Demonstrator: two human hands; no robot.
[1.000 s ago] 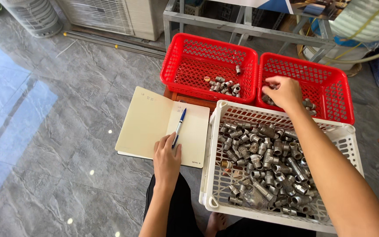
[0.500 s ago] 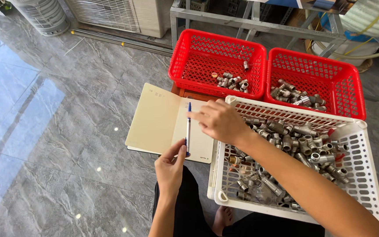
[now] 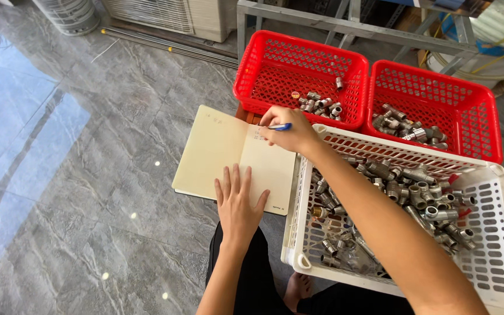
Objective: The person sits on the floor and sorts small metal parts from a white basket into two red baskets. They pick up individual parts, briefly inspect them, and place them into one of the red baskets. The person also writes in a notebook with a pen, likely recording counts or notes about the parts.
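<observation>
An open cream notebook [image 3: 217, 149] lies on the grey floor in front of me. My left hand [image 3: 238, 201] rests flat on its right page, fingers spread. My right hand [image 3: 290, 131] grips a blue pen [image 3: 277, 126] with its tip at the top of the right page. My right forearm crosses over a white basket [image 3: 491, 265] that holds several metal pipe fittings [image 3: 412, 184].
Two red baskets stand behind the notebook, the left one [image 3: 263, 70] and the right one [image 3: 473, 96], each with several metal fittings inside. A metal frame [image 3: 322, 20] and a white unit [image 3: 164, 14] stand at the back. My dark-trousered legs and a bare foot [image 3: 296, 289] are below.
My right hand came back from the right red basket, took up the pen from the notebook and now holds it at the page. My left hand slid up onto the page.
</observation>
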